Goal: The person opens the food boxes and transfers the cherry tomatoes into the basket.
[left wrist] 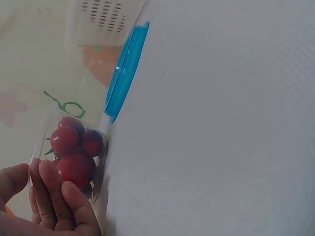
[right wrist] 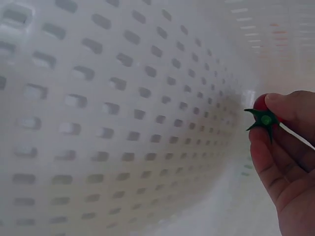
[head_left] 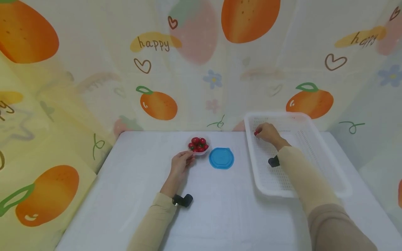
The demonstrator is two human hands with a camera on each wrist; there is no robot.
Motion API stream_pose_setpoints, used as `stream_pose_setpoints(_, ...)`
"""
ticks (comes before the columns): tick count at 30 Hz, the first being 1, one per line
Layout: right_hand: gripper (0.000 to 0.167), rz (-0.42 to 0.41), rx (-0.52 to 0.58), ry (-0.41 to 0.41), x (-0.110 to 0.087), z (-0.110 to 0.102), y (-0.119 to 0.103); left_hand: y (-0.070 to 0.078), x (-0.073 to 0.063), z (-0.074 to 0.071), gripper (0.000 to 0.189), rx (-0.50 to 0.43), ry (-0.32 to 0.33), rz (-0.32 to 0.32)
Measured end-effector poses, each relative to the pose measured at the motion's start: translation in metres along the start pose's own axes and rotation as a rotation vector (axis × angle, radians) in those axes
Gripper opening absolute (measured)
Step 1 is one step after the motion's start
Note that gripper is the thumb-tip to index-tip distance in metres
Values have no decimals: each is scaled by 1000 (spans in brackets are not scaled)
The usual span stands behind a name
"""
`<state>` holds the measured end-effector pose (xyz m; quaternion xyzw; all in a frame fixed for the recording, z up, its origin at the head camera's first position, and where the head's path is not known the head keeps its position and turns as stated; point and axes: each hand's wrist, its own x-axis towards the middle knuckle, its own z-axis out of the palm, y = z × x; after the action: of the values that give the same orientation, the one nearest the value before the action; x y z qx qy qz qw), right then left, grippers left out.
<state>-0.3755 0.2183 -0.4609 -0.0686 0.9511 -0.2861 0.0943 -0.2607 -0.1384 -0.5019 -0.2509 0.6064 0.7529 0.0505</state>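
Over the left part of the white basket (head_left: pixel 255 174), my right hand (head_left: pixel 268 133) pinches a cherry tomato (head_left: pixel 256 133) between thumb and fingers. In the right wrist view the tomato's green star-shaped calyx (right wrist: pixel 266 119) faces the camera. My left hand (head_left: pixel 182 163) holds the near rim of a small clear plastic container (head_left: pixel 201 153), thumb on one side and fingers on the other. Several red cherry tomatoes (head_left: pixel 198 142) fill that container, some with green stems; in the left wrist view, fingertips (left wrist: pixel 74 194) partly cover them.
A blue lid (head_left: pixel 221 158) lies flat on the white table (head_left: pixel 132 181), between the container and the basket. Behind the table hangs a patterned curtain (head_left: pixel 191 101), close to the basket's far rim. Black wrist cameras (head_left: pixel 183 200) are strapped to both arms.
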Motion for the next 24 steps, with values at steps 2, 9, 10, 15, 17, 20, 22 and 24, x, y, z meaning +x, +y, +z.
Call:
stream_pose_setpoints(2,31,20,-8,-16,-1,1,1,1,-1,1,29,1,-4,-2)
stream_pose_setpoints(9,36,65,6,-51,-4,1,4,2,-2,2,29,-3,-8,-12)
stream_pose_setpoints(10,36,55,-1,-49,-5,1,5,2,-2,1,29,-2,-8,-10)
stream_pose_setpoints(15,35,19,-38,-16,-5,-5,6,1,-1,0,29,5,-10,-5)
stream_pose_setpoints(17,35,12,-51,-6,-6,-10,6,1,-2,0,28,9,-8,-5)
stream_pose_setpoints(20,36,4,-70,-5,-7,-18,4,1,-2,0,28,8,-1,-6)
stream_pose_setpoints(22,37,9,-63,-15,-8,-23,2,1,-2,1,28,7,3,-9)
stream_pose_setpoints(24,37,3,-61,-18,-9,-28,-1,1,-1,1,28,4,4,-10)
